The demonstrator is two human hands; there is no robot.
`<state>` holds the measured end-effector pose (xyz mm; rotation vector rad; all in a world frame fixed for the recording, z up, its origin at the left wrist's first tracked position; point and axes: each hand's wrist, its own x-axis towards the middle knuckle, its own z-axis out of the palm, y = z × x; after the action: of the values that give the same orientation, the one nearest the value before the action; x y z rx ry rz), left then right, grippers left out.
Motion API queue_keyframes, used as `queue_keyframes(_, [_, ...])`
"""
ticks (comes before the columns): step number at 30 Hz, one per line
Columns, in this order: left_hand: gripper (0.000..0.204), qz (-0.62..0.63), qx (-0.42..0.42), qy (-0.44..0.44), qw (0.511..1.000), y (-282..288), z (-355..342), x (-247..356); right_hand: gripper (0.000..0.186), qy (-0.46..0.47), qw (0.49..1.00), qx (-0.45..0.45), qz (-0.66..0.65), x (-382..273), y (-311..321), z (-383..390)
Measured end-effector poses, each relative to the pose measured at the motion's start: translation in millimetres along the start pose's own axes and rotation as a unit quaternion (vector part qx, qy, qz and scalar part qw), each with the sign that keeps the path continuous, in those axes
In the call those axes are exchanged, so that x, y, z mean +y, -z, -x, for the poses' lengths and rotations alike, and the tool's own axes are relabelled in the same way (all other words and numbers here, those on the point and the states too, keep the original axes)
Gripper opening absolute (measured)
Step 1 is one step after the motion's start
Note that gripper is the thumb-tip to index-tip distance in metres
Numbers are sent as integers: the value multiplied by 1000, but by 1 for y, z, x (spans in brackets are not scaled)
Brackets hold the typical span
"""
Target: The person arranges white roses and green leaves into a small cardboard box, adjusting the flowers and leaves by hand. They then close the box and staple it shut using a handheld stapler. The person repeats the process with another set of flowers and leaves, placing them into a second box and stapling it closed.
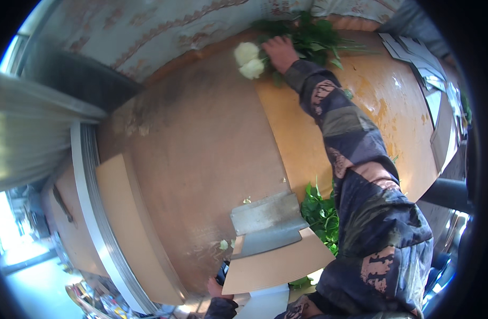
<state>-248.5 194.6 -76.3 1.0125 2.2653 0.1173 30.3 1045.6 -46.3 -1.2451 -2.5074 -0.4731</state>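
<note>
Crosswise at the table's (pixel 212 133) far edge lie the white roses (pixel 247 52), blossoms leftward, leafy stems (pixel 356 49) rightward, directly under our outstretched right hand (pixel 281 53); we cannot tell whether its fingers close. Our left hand (pixel 216 287) is well apart, low beside a small dark object (pixel 222 273), its grip unclear.

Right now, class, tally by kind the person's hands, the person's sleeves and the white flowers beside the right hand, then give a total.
Hands: 2 (left hand, right hand)
Sleeves: 2
White flowers beside the right hand: 2
Total: 6
</note>
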Motion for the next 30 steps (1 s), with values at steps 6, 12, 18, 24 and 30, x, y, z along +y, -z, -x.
queue_keyframes(6, [59,62,70,-38,995,-32,11,-49,29,3,999,26,-41,-52,-18,-11])
queue_keyframes(12, [56,35,77,-57,995,-17,14,-41,27,-37,994,-77,-62,-80,-32,-21])
queue_keyframes(18, [47,-3,-7,-62,998,22,-9,21,45,-79,992,-89,-51,-85,-28,-22])
queue_keyframes(24, [57,107,6,-58,993,59,1,81,83,-42,985,-103,-136,-78,27,2])
queue_keyframes(30, [64,-4,59,-2,998,44,-1,61,75,-37,961,-175,-211,-38,137,57])
